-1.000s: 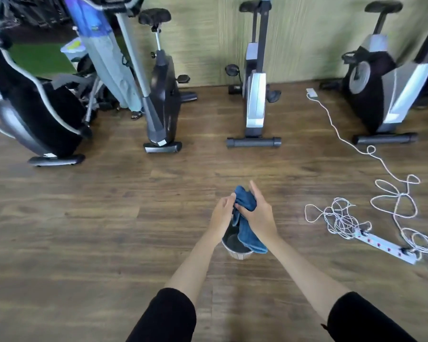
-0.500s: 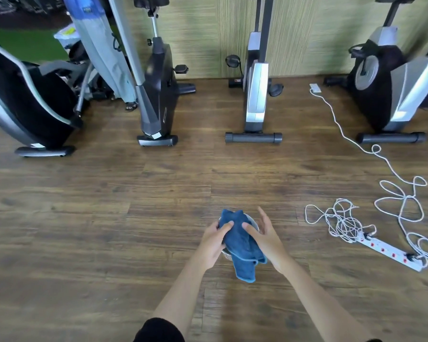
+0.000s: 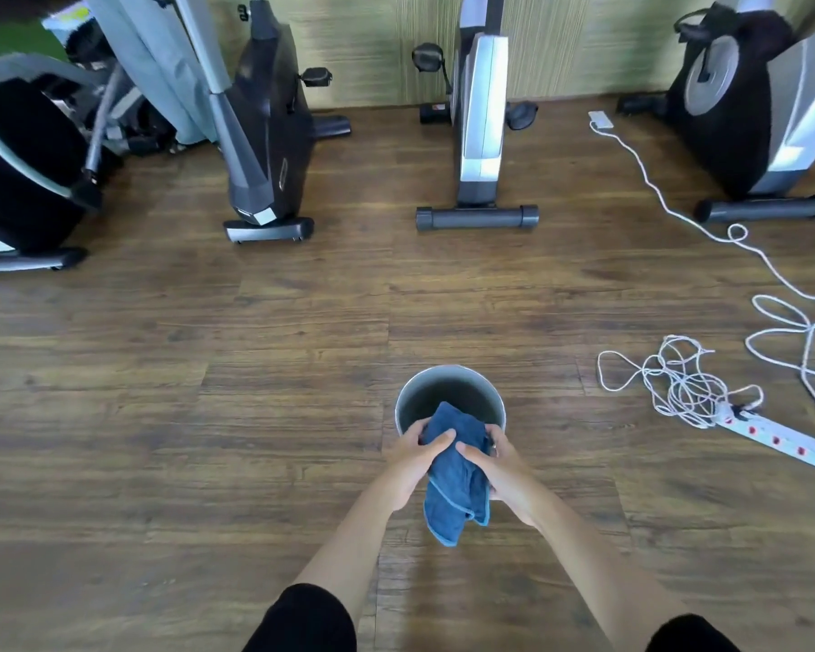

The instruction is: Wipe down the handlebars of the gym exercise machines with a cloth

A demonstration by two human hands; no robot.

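A row of exercise bikes lines the far wall of a gym, from a black machine (image 3: 15,181) at far left, past a dark grey bike (image 3: 264,134) and a silver bike (image 3: 478,129), to a black-and-silver bike (image 3: 744,110) at right (no handlebars are in view; only frames and bases show). In the foreground a person's left hand (image 3: 412,463) and right hand (image 3: 502,468) close around a bunched blue cloth (image 3: 455,477), fingers curled and thumbs pressed into the fabric, its lower end hanging free. The cloth is held just above the near rim of a grey metal bucket (image 3: 450,376) standing on the wooden floor (image 3: 161,416); whether the bucket holds water cannot be told. The step in hand looks like wringing or gathering the cloth before any wiping starts. At right, a white cable (image 3: 669,383) lies in loose tangled loops running to a power strip (image 3: 782,440), near the bucket. Drips from a badly wrung cloth could wet the floor close to that strip, and the loops could catch a foot on the walk to the right-hand bike.
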